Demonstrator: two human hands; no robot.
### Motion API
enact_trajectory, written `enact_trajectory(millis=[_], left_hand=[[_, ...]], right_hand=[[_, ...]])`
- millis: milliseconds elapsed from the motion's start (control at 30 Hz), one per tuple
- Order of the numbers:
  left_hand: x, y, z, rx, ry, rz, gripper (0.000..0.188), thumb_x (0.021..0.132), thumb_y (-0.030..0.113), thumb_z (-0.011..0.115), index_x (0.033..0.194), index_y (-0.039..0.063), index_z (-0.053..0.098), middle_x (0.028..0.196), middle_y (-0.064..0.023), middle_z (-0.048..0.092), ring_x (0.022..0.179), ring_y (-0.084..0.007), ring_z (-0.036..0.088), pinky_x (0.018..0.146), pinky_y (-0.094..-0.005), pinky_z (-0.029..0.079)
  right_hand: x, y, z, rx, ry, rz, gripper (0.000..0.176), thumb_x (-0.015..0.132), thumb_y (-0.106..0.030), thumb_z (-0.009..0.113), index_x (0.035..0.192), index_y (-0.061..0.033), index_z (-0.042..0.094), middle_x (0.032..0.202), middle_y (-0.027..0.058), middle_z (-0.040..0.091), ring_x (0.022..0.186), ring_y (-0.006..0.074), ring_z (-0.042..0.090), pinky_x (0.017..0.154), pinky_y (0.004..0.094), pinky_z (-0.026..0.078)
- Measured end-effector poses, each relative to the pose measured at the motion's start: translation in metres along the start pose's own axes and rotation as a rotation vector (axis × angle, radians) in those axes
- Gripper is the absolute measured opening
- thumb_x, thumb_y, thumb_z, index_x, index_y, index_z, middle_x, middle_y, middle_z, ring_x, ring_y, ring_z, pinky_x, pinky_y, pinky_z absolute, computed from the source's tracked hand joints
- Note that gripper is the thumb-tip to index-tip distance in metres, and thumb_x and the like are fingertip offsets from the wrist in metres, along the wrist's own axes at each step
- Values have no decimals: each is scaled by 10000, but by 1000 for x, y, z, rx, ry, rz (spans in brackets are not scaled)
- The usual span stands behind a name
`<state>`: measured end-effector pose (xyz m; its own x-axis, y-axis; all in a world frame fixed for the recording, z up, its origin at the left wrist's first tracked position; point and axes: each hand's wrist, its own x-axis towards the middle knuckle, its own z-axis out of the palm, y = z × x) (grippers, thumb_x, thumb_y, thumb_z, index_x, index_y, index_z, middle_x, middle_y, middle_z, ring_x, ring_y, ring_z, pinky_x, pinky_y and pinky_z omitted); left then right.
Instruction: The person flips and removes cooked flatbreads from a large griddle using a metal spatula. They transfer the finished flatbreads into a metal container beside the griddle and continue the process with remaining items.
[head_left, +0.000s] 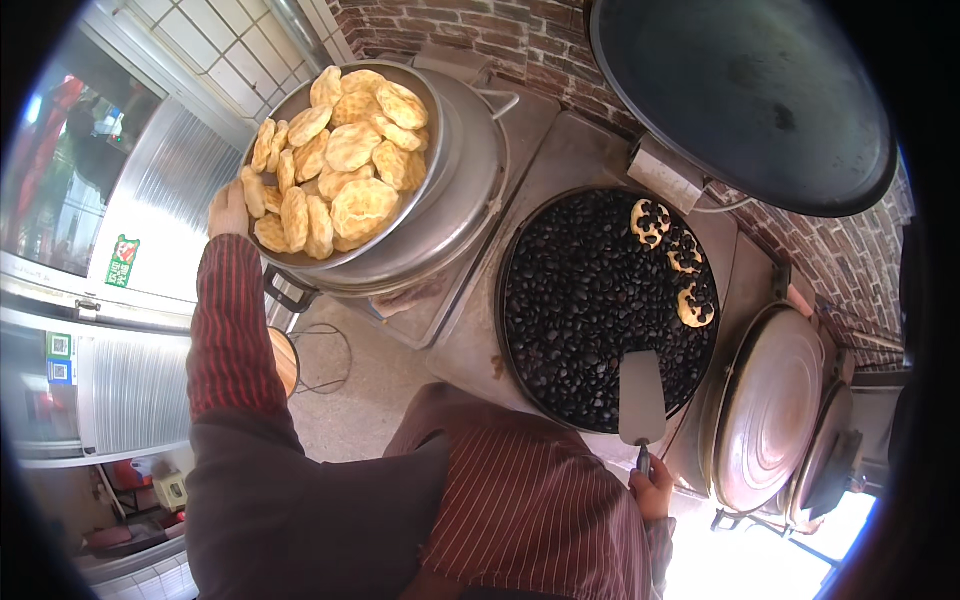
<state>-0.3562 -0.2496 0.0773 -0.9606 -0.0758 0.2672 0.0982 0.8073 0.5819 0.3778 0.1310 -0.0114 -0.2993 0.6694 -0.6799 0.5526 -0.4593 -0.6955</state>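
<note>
A wide metal pan (437, 161) full of golden flatbreads (352, 146) sits tilted on a large lidded pot (469, 165). My left hand (229, 211) is at the pan's left rim, against the breads; its fingertips are hidden, so whether it grips anything is unclear. My right hand (654, 487) grips the dark handle of a flat metal spatula (641, 397). The spatula's blade reaches over the near edge of a round pan of black pebbles (577, 300). Along the pebble pan's far right side lie a pale flatbread (649, 223), a second flatbread (685, 252) and a third flatbread (695, 306), each dotted with pebbles.
A big dark raised lid (750, 97) stands open beyond the pebbles, before a brick wall (480, 30). Right of them is another round lidded pan (772, 409). A black side handle (291, 291) juts from the pot. A wire stand (322, 358) is below, near sliding windows (142, 225).
</note>
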Motion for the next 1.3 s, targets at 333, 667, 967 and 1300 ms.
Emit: enact_trajectory(millis=[333,667,967,1300], left_hand=[[136,-125,96,407,-250,600,537,1016,352,520,1381,-42,540,1451,-254,544,1353,-403,517,1101,-469,449],[81,-65,72,595,138,-52,928,881,694,575,1438,-47,516,1455,-298,549,1360,-468,506,1119,-469,429],[-91,209,115,-46,-103,611,600,1012,338,579,1466,-46,496,1509,-251,500,1410,-371,467,1166,-434,384],[-434,437,354,-211,-877,1188,571,941,389,691,1386,48,582,1514,-167,502,1395,-362,479,1165,-439,400]], right_hand=[[-20,-8,26,59,74,113,515,894,-56,666,1388,12,536,758,62,611,487,119,522,389,288,391],[-38,7,37,220,291,99,536,874,-101,723,1383,-14,577,798,40,640,552,101,547,481,289,439],[34,8,-35,349,262,82,518,903,-92,699,1400,-12,577,758,44,602,489,119,517,426,302,394],[144,8,-90,293,-11,50,485,903,-71,701,1381,-38,625,774,86,627,467,132,518,386,310,355]])
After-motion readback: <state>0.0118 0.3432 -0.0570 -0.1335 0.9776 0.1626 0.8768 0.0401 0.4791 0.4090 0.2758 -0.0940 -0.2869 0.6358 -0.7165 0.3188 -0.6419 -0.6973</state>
